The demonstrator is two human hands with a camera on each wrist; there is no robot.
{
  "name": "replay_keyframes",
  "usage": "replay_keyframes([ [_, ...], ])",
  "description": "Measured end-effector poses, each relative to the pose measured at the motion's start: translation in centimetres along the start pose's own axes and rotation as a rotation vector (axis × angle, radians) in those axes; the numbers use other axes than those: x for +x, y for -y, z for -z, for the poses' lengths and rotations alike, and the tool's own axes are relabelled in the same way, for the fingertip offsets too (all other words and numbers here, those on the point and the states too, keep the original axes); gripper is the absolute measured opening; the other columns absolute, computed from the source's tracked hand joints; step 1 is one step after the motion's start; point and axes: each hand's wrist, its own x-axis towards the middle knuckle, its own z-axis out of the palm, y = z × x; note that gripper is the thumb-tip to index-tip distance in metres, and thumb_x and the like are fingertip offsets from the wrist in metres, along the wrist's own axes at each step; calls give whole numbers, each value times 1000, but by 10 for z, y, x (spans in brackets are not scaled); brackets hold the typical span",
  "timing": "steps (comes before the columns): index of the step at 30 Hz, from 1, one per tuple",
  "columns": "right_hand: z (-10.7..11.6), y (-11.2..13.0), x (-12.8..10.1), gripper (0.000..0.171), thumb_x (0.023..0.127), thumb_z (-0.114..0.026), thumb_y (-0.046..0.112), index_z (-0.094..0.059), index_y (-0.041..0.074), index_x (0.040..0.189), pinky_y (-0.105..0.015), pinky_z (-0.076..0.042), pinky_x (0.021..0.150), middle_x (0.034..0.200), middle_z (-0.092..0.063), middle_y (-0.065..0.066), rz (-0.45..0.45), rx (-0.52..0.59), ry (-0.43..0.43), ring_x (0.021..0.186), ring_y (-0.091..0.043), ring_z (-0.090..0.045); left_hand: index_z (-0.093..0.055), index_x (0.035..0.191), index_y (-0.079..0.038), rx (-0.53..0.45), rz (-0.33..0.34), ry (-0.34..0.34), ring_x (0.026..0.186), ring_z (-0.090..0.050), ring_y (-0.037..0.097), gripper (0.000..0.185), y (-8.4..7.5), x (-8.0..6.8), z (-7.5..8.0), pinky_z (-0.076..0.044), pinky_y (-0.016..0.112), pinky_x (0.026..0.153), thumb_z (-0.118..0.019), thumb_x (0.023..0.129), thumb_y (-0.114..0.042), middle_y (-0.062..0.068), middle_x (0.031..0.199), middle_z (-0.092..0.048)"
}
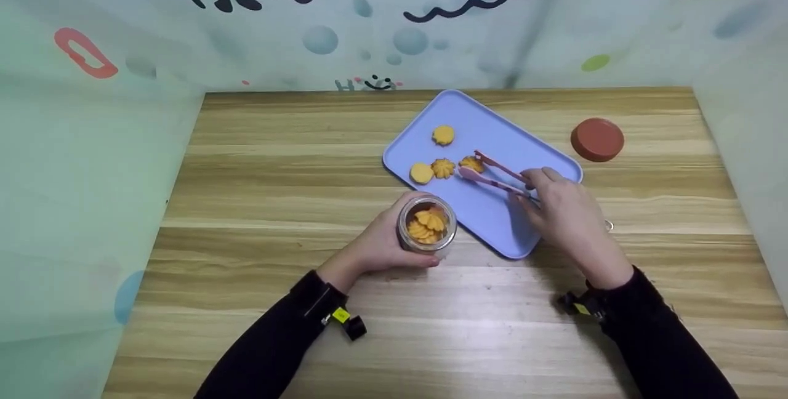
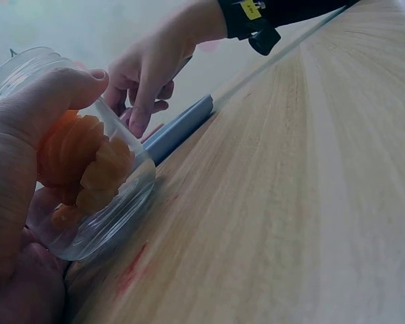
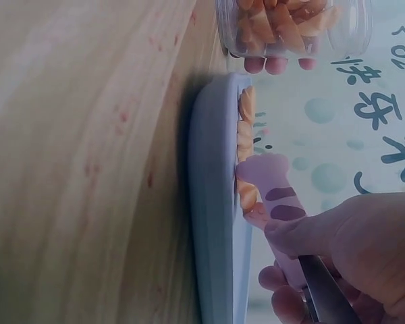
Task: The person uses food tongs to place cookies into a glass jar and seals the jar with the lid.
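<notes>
Left hand: the left hand (image 1: pixel 385 245) sat low in the middle of the frame, fingers wrapped round a clear jar (image 1: pixel 427 224) standing on the tabletop (image 1: pixel 258 202).
Jar: open at the top, holding several orange cookies, just beside the near edge of the tray (image 1: pixel 492 214).
Right hand: the right hand (image 1: pixel 563 208), right of centre, gripped pink tongs (image 1: pixel 492 175) by their rear end.
Tongs: their tips closed around one cookie (image 1: pixel 471 164) on the blue tray.
Tray: three more cookies (image 1: pixel 442 135) lay on it, left of the tongs.
Far right: a red lid (image 1: pixel 597 139) lay on the tabletop, apart from the tray.
</notes>
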Motion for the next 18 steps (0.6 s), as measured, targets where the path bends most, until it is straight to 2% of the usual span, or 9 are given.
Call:
replay_keyframes([
  [7,9,4,-1,32,84,-70,24,-61,9,111,-46,-51,58,94,-66,-8,26,3,-65,70,-29,-62,-36,138,-24,-27,-13,-3,124,-51,10,94,1,1,-1,-36,33,113,-91,60,-24,-8,131,-53],
  [11,18,8,-2,33,85,-70,27,-61,9,112,-40,-47,52,93,-66,-7,56,12,-96,61,-23,-56,-36,137,-23,-31,-17,-7,123,-51,10,94,1,1,-1,-37,33,113,-91,60,-23,-8,130,-54],
  [18,42,18,-8,37,87,-69,31,-61,14,118,-25,-43,53,96,-66,1,139,121,-37,62,-9,-52,-34,139,-20,-13,-5,-9,123,-51,9,97,0,0,-1,-37,33,113,-90,61,-25,-8,130,-54],
])
